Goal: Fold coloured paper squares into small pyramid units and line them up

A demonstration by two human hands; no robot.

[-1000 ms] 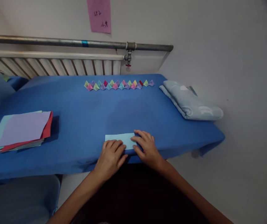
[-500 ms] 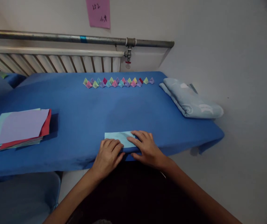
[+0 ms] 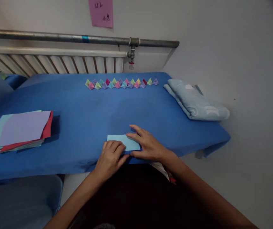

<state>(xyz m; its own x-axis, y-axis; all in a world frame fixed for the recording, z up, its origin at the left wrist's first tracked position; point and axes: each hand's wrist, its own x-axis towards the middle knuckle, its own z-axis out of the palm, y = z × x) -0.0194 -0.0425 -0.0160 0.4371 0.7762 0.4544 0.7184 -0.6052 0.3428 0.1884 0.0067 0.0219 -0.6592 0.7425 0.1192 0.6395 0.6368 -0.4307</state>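
Since the earlier frame, the right hand (image 3: 148, 145) has been moved slightly left and farther over the pale blue paper (image 3: 132, 143); the left hand (image 3: 111, 156) has been kept nearly in place. Right fingers spread: index tip set at the paper's far edge, other fingertips beyond it, thumb apart. Left fingers laid together over the paper's near left part, thumb held out. Paper placed by the near edge of the surface (image 3: 83, 121), long axis left to right, roughly parallel to that edge. Coloured sheets (image 3: 23, 127) stacked toward the near left corner. Folded paper pieces (image 3: 117, 85) lined up along the far edge; folded blanket (image 3: 196, 101) laid at the right edge.
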